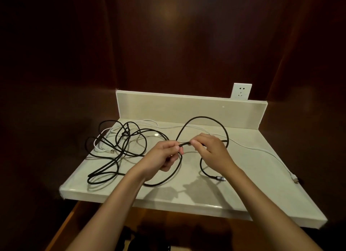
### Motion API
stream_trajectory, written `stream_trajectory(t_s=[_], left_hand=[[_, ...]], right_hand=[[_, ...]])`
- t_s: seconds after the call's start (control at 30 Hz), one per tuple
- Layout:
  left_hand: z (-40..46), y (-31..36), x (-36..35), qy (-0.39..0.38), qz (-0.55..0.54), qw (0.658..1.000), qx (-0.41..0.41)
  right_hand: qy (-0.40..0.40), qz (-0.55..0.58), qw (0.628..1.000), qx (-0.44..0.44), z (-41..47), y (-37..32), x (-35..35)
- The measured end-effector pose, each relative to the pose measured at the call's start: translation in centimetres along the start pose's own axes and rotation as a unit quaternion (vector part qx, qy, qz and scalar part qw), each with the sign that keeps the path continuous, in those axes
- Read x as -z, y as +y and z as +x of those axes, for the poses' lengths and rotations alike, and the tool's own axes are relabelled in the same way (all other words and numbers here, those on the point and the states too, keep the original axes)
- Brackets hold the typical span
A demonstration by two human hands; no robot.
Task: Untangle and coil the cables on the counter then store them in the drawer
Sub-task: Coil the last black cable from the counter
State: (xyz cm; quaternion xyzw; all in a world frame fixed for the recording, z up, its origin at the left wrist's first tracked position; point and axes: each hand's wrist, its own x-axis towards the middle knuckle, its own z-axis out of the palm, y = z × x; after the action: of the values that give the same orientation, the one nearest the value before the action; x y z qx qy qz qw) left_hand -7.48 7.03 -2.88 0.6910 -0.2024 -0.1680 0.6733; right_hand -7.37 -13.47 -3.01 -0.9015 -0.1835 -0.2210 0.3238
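Observation:
A long black cable (pixel 204 117) lies in loose loops across the pale counter (pixel 187 192). My left hand (pixel 164 155) and my right hand (pixel 209 147) both pinch one short stretch of it above the counter's middle, a few centimetres apart. One loop arches up behind my right hand. The cable's plug end (pixel 220 179) rests on the counter under my right wrist. At the left the black cable is tangled with a thin white cable (pixel 262 150), which runs on toward the right edge and ends in a connector (pixel 294 178).
A low backsplash (pixel 187 108) rises at the counter's rear, with a white wall socket (pixel 241 92) above its right end. An open wooden drawer (pixel 74 219) sits below the front edge, with dark things inside. Dark brown walls surround the counter.

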Motion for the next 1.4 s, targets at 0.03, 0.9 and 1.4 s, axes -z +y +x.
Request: stream_trajectory(t_s=[0.03, 0.9, 1.4], left_hand=[[-0.2, -0.1, 0.1, -0.018, -0.011, 1.0, 0.003], [-0.2, 0.6, 0.7, 0.253, -0.48, 0.832, -0.115], [0.3, 0.0, 1.5, 0.4, -0.095, 0.907, -0.091]], right_hand=[[-0.008, 0.001, 1.0, -0.013, 0.0, -0.1, 0.0], [0.049, 0.169, 0.979, -0.105, -0.9, 0.3, 0.6], [-0.035, 0.044, 0.992, 0.111, -2.5, 0.0, 0.2]])
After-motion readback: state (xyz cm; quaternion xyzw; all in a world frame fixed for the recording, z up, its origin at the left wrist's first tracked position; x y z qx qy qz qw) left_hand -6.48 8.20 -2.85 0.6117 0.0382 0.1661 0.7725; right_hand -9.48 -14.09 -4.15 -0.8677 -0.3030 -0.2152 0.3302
